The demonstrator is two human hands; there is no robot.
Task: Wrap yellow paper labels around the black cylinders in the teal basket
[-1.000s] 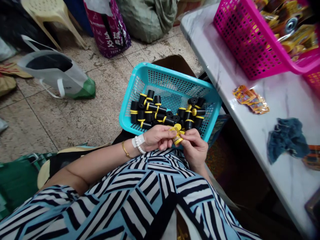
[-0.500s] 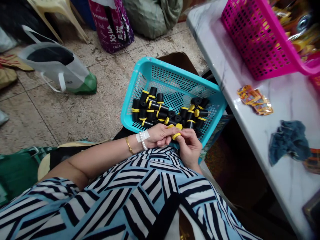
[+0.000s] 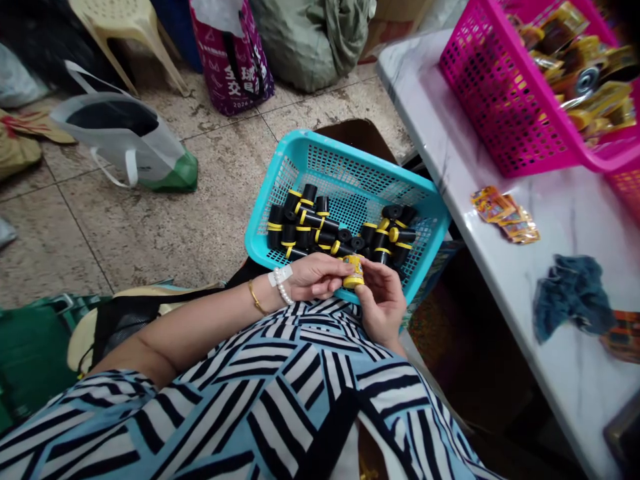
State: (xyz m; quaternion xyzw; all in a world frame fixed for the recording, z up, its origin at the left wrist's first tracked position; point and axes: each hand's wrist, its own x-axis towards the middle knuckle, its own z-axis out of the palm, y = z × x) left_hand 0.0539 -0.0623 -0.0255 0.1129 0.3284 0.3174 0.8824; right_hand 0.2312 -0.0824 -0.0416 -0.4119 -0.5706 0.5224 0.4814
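Between my two hands, above the near rim of a turquoise basket (image 3: 425, 190), is a small canister (image 3: 354, 270) with a yellow printed label and a yellow lid, lid end toward me. My left hand (image 3: 313, 275) pinches its left side with thumb and fingertips. My right hand (image 3: 384, 303) curls around its right side, thumb near the lid. Several small black canisters (image 3: 313, 219) with yellow lids lie jumbled in the basket, most on their sides. My fingers hide part of the held canister.
On the marble-patterned table (image 3: 493, 267) at right lie a small fan of orange printed labels (image 3: 506, 215) and a blue denim scrunchie (image 3: 573, 293). A pink basket (image 3: 500, 100) there holds yellow-wrapped items. On the floor stand a white-green bag (image 3: 165, 157), a purple bag (image 3: 233, 73) and a stool (image 3: 125, 23).
The held canister has turned, so its printed yellow side now shows where mostly yellow edges were seen. Both hands stay at the basket's near rim. The view has shifted slightly.
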